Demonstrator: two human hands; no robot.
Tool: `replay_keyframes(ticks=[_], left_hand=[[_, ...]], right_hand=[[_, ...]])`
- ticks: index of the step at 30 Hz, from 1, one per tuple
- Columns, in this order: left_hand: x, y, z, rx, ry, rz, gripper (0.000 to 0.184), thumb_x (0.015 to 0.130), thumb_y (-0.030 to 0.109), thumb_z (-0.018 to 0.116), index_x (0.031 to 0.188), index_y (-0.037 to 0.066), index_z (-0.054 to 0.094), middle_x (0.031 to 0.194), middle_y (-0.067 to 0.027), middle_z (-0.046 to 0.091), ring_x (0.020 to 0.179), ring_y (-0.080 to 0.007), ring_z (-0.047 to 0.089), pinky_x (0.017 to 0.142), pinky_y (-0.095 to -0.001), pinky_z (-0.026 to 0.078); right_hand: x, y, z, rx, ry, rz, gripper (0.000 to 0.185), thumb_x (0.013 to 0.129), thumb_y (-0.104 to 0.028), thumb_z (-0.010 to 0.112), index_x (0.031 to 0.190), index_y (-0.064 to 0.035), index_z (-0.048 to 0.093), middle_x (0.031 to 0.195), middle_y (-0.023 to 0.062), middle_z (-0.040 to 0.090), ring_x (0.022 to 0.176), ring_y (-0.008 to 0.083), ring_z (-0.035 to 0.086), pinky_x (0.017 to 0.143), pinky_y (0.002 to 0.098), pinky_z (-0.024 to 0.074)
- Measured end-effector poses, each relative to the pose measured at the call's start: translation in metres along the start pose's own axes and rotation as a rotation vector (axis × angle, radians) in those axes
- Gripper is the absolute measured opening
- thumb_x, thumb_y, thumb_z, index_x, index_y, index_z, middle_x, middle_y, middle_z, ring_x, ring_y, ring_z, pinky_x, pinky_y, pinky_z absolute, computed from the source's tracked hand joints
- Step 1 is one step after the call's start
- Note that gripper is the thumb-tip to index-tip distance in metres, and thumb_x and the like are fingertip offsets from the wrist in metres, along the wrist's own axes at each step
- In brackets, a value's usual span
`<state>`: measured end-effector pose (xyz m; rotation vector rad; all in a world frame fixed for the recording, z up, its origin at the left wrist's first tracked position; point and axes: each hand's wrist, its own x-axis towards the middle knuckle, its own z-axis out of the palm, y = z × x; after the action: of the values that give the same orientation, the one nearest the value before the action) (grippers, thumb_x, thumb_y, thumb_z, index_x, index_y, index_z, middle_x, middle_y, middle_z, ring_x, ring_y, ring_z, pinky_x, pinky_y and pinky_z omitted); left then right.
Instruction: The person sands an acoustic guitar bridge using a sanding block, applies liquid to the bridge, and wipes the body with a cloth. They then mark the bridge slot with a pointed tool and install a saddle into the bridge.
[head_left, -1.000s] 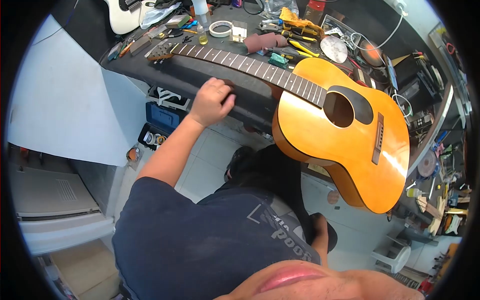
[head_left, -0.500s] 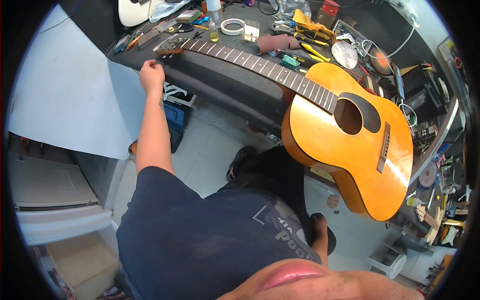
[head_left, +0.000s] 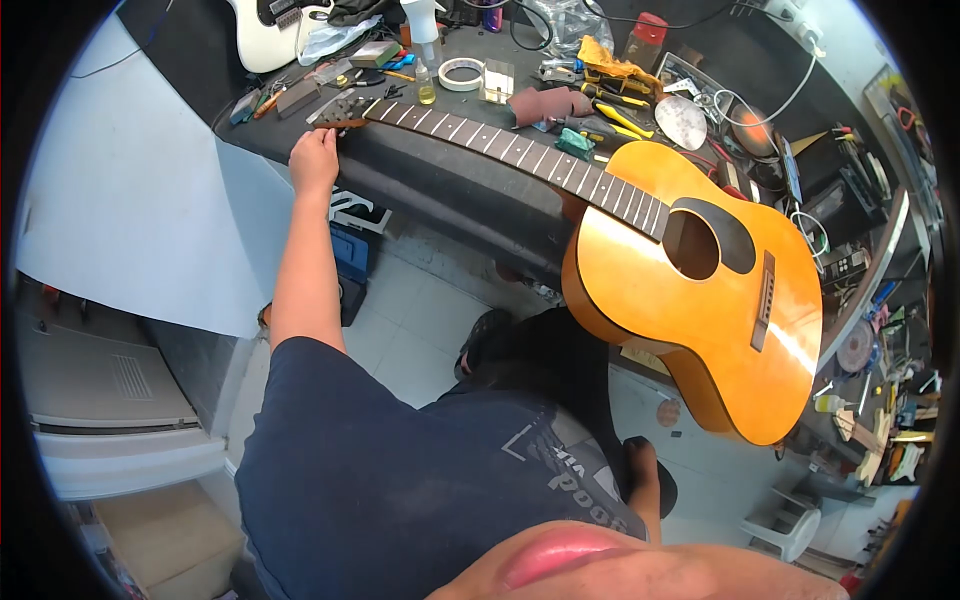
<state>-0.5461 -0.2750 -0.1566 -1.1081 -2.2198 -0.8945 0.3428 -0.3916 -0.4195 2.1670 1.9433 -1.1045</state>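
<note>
An acoustic guitar (head_left: 640, 290) with an orange-yellow top and a black pickguard lies across the bench edge, its neck reaching to the left. No strings show over its dark fretboard (head_left: 520, 152). At the headstock (head_left: 345, 113), my left hand (head_left: 315, 160) is closed, with its fingertips at a tuning peg on the near side. The fingertips partly cover that peg. Down by my right thigh is my right hand (head_left: 643, 462), away from the guitar; its fingers are mostly hidden.
Along the bench (head_left: 400, 165) lie masking tape (head_left: 461, 74), a small bottle of yellow liquid (head_left: 425, 86), a spray bottle (head_left: 422, 28), sandpaper (head_left: 548, 105) and yellow-handled pliers (head_left: 625, 122). A white electric guitar (head_left: 262, 38) sits at the back left. A white stool (head_left: 783, 525) stands at lower right.
My left hand has moved slightly right to the headstock and closed at a tuning peg. The view has shifted a little; the guitar stays in place.
</note>
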Motion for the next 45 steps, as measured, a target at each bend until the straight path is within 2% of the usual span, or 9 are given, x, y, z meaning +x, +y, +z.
replay_keyframes(ticks=[2,5,6,11,14,17,20,33,45], left_hand=[[0.005,-0.008,0.006,-0.04,-0.032,-0.062,0.031,0.105,0.033,0.068,0.096,0.006,0.079,0.089,-0.0158,0.076,0.085,-0.0374,0.073,0.08,-0.049,0.056],[0.025,-0.013,0.001,-0.265,-0.315,-0.424,0.038,0.106,0.034,0.067,0.091,0.001,0.078,0.082,-0.0115,0.075,0.075,-0.0288,0.071,0.075,-0.0437,0.054],[0.032,-0.023,0.004,-0.415,-0.377,-0.476,0.04,0.107,0.035,0.066,0.091,0.0,0.078,0.078,-0.0046,0.072,0.068,-0.0193,0.064,0.068,-0.0382,0.05],[0.062,-0.017,-0.02,-0.635,-0.708,-1.04,0.036,0.109,0.036,0.064,0.096,0.005,0.077,0.079,-0.0011,0.072,0.062,-0.0134,0.056,0.061,-0.0349,0.044],[0.056,-0.01,-0.03,-0.477,-0.688,-0.947,0.032,0.104,0.035,0.069,0.101,0.004,0.078,0.083,-0.0042,0.075,0.069,-0.0165,0.065,0.067,-0.0336,0.05],[0.042,-0.034,-0.014,-0.187,-0.43,-0.386,0.029,0.096,0.029,0.076,0.109,0.003,0.078,0.089,-0.0081,0.079,0.081,-0.0223,0.075,0.076,-0.0356,0.057],[0.018,0.006,-0.04,-0.096,-0.293,-0.1,0.029,0.089,0.021,0.08,0.112,0.004,0.079,0.095,-0.0125,0.081,0.095,-0.028,0.079,0.087,-0.0382,0.06],[-0.012,0.049,-0.034,-0.125,-0.159,-0.052,0.025,0.095,0.021,0.078,0.114,0.005,0.075,0.099,-0.0137,0.078,0.095,-0.0362,0.075,0.086,-0.0479,0.059],[-0.018,0.048,-0.02,0.113,-0.056,0.025,0.014,0.098,0.021,0.074,0.1,0.007,0.071,0.097,-0.0127,0.076,0.094,-0.0375,0.074,0.081,-0.0505,0.058]], right_hand=[[-0.005,-0.003,-0.003,0.014,0.003,0.003,0.037,0.091,-0.025,0.069,0.112,0.0052,0.076,0.111,0.0325,0.076,0.113,0.0484,0.072,0.099,0.051,0.0556],[-0.007,-0.009,-0.007,0.048,0.016,-0.006,0.035,0.092,-0.024,0.069,0.11,0.0046,0.077,0.111,0.0317,0.076,0.112,0.0474,0.073,0.099,0.0507,0.0558],[-0.011,-0.013,-0.01,0.051,0.02,-0.013,0.034,0.093,-0.024,0.068,0.11,0.0043,0.077,0.11,0.0312,0.076,0.112,0.047,0.073,0.099,0.0504,0.0559],[-0.011,-0.016,-0.01,0.065,0.0,0.003,0.032,0.094,-0.021,0.066,0.111,0.0026,0.078,0.111,0.0288,0.077,0.113,0.0448,0.074,0.099,0.0488,0.0561],[-0.014,-0.02,-0.01,0.079,0.015,0.018,0.032,0.094,-0.022,0.066,0.112,0.0023,0.078,0.112,0.0285,0.077,0.113,0.0445,0.074,0.099,0.0482,0.056],[-0.015,-0.021,-0.012,0.065,0.01,-0.003,0.033,0.094,-0.022,0.066,0.113,0.0024,0.078,0.113,0.0288,0.077,0.114,0.0447,0.073,0.099,0.048,0.0559],[-0.01,-0.013,-0.01,0.035,-0.007,-0.029,0.033,0.094,-0.022,0.066,0.113,0.0024,0.078,0.113,0.0288,0.077,0.115,0.0449,0.073,0.1,0.048,0.0559],[-0.011,-0.021,-0.009,0.023,0.005,-0.001,0.031,0.094,-0.021,0.066,0.11,0.0016,0.079,0.114,0.0292,0.077,0.116,0.0453,0.073,0.101,0.0488,0.0555],[-0.006,-0.012,-0.006,0.046,0.001,0.008,0.033,0.094,-0.023,0.066,0.112,0.0019,0.08,0.118,0.0276,0.077,0.119,0.0447,0.071,0.103,0.0484,0.0541]])
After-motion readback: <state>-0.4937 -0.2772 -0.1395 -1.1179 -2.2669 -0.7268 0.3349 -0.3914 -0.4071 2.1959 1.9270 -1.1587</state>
